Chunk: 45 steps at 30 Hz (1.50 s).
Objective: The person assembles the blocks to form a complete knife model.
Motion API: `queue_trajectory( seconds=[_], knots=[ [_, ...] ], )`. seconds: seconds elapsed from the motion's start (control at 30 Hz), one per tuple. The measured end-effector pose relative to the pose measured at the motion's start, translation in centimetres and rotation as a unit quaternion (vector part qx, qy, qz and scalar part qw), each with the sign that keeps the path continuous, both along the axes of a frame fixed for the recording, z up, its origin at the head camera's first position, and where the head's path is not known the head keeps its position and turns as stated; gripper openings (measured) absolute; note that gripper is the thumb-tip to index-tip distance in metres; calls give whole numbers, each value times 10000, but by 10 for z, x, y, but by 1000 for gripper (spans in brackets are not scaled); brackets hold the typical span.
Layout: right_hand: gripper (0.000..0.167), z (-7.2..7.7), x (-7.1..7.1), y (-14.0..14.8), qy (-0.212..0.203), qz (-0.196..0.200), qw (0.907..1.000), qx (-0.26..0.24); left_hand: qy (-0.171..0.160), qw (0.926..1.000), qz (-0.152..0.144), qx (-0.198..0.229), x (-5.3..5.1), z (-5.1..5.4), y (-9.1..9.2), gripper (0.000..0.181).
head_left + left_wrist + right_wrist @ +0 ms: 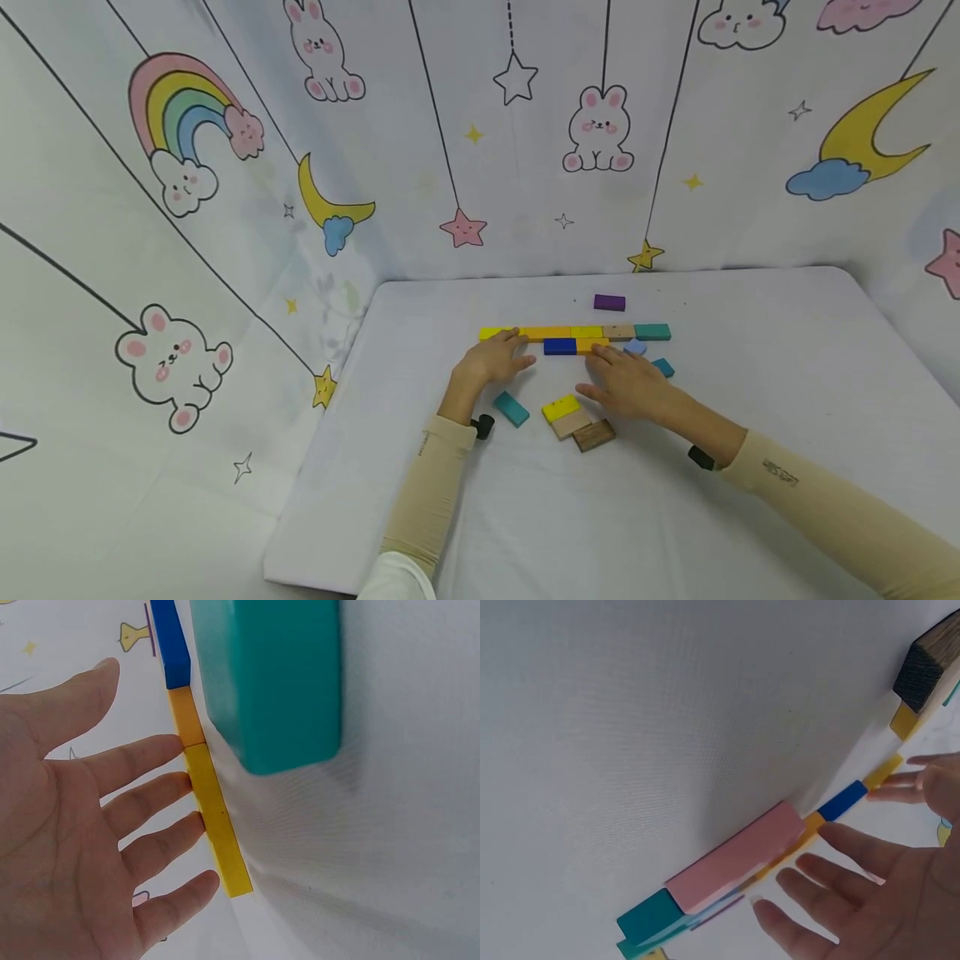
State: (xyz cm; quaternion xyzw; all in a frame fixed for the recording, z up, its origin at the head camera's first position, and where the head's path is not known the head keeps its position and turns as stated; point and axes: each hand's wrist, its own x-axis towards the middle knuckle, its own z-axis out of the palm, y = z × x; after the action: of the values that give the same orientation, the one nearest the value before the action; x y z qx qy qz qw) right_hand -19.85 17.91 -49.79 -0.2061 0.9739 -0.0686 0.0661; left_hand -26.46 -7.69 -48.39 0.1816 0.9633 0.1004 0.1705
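Note:
My left hand [489, 362] has its fingers spread, and its fingertips touch the long yellow block [217, 821] at the left end of a row of coloured blocks. That row continues with an orange block [546, 333], a second yellow block [587, 332], a tan block [618, 332] and a teal block [652, 332]. In front of it lie a blue block [559, 347] and a short orange block [588, 344]. The fingertips of my right hand [632, 385] reach the short orange one, fingers extended. A pink block [735, 859] shows near that hand in the right wrist view.
Behind the row lies a purple block [610, 302]. Nearer me are a loose teal block [512, 409], a yellow block [561, 407], a light wooden block [572, 422] and a dark wooden block [594, 435]. A light blue block [635, 346] sits beyond my right hand.

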Motion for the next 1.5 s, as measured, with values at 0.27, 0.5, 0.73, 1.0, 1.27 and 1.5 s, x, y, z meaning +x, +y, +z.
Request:
queue_trajectory(
  seconds=[0.27, 0.5, 0.73, 1.0, 1.27, 1.5],
  knots=[
    [68, 2, 16, 9, 309, 136, 9993, -138, 26, 10000, -23, 14, -1, 1, -1, 62],
    [67, 5, 32, 23, 347, 150, 9992, -128, 30, 10000, -20, 22, -3, 0, -4, 62],
    [67, 4, 30, 39, 421, 116, 9987, -258, 11, 10000, -6, 58, -3, -1, -7, 61],
    [66, -6, 24, 52, 338, 101, 9984, -442, -69, 9999, -35, 119, -2, -4, -7, 62],
    [68, -7, 25, 57, 269, 6, 9990, -351, -28, 9999, -93, 120, -1, -3, -5, 61],
    [69, -6, 33, 60, 151, -278, 9990, -322, -34, 9998, -137, 126, -1, -2, -3, 62]
  ],
)
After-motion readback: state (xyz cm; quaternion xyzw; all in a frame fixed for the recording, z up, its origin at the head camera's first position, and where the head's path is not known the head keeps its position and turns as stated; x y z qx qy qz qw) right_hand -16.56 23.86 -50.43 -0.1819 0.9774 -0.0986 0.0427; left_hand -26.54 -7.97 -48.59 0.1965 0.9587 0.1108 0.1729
